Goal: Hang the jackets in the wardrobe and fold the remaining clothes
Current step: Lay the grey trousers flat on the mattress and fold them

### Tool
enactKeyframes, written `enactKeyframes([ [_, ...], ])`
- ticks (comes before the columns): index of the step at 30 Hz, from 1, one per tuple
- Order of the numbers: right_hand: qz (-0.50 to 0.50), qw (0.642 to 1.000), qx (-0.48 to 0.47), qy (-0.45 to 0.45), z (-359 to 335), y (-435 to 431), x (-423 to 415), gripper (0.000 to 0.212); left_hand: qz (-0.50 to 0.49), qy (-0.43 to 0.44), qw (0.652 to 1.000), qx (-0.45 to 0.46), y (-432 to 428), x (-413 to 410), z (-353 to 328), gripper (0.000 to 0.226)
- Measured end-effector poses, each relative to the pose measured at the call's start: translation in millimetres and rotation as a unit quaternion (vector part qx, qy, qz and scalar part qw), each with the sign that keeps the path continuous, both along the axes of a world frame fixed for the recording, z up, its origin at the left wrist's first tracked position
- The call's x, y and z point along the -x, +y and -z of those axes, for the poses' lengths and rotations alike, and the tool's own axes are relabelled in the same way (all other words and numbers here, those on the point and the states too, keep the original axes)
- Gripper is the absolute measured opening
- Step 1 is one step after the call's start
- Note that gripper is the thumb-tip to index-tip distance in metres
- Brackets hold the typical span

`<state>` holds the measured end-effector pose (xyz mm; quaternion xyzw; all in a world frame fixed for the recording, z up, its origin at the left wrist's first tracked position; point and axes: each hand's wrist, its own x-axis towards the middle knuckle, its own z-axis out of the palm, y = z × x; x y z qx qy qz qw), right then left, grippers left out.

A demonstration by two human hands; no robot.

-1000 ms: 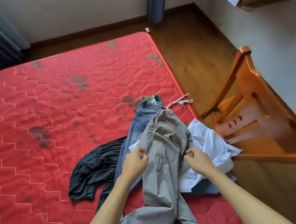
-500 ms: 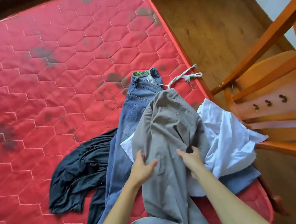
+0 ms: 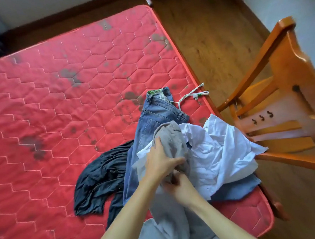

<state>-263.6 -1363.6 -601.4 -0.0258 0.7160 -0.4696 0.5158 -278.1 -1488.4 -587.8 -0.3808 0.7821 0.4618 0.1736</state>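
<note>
Hands, 2: left hand [image 3: 161, 162] curled over bunched top of grey cloth trousers [image 3: 172, 139]; right hand [image 3: 181, 189] pinches same cloth just below. Garments, 4, near right edge of red quilted mattress [image 3: 55, 110]: trousers atop blue denim jeans [image 3: 152, 118], crumpled white shirt [image 3: 223, 151], black garment [image 3: 100, 178]. Orange wooden chair [image 3: 284, 91], 1, beside mattress.

I see a red mattress [image 3: 55, 110] quilted in pale hexagon stitching and blotched with dark stains. Toward its 4 o'clock lie faded blue jeans [image 3: 152, 118], grey trousers [image 3: 172, 137] and a white shirt [image 3: 219, 152], with a black garment [image 3: 100, 178] at their 8 o'clock. At 3 o'clock, a glossy orange chair [image 3: 286, 72] stands on a brown woodgrain floor [image 3: 207, 27].
</note>
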Motion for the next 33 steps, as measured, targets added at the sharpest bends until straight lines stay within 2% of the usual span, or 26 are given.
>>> enactKeyframes([
  [2,0.018,0.999,0.027,-0.008,-22,6,-8,0.018,0.024,-0.010,0.999,0.040,-1,-9,-24,0.064],
  [6,-0.016,0.996,0.085,0.007,-70,29,-16,0.050,-0.039,0.060,0.997,0.016,0,-37,-64,0.030],
  [8,-0.026,0.995,0.095,-0.004,-88,48,-15,0.055,-0.067,0.090,0.994,-0.021,2,-53,-84,0.026],
  [10,-0.012,0.996,0.091,-0.017,-107,67,-10,0.050,-0.087,0.120,0.988,-0.045,-1,-66,-107,0.027],
  [14,0.070,0.995,0.035,0.054,-124,89,11,0.025,-0.134,0.191,0.961,-0.149,-5,-83,-175,0.014],
  [16,0.072,0.993,0.036,0.084,-128,92,19,0.022,-0.142,0.219,0.942,-0.212,-4,-88,-211,0.020],
  [18,0.074,0.991,0.066,0.091,-145,88,25,0.052,-0.136,0.244,0.923,-0.263,-2,-92,-245,0.025],
  [19,0.094,0.988,0.093,0.086,-166,82,25,0.054,-0.125,0.255,0.917,-0.280,-2,-94,-260,0.026],
  [22,0.133,0.972,0.182,0.064,-217,74,26,0.025,-0.118,0.286,0.902,-0.301,-7,-102,-297,0.039],
  [23,0.129,0.970,0.198,0.064,-229,72,27,0.021,-0.123,0.302,0.895,-0.305,-10,-105,-307,0.046],
  [24,0.123,0.967,0.211,0.069,-239,69,28,0.032,-0.129,0.322,0.885,-0.310,-13,-108,-317,0.051],
  [26,0.127,0.963,0.223,0.083,-247,63,29,0.073,-0.130,0.361,0.867,-0.319,-17,-117,-336,0.057],
  [27,0.133,0.961,0.230,0.075,-247,60,30,0.079,-0.129,0.376,0.859,-0.323,-17,-122,-345,0.059],
  [29,0.124,0.964,0.233,0.037,-249,54,27,0.064,-0.124,0.399,0.842,-0.341,-20,-134,-360,0.061],
  [30,0.113,0.966,0.230,0.015,-250,51,25,0.067,-0.121,0.408,0.836,-0.347,-21,-139,-369,0.061],
  [32,0.102,0.962,0.251,-0.040,-244,44,25,0.091,-0.122,0.433,0.827,-0.338,-27,-148,-383,0.061],
  [33,0.088,0.958,0.264,-0.064,-247,39,23,0.092,-0.128,0.449,0.822,-0.326,-31,-153,-389,0.060],
])
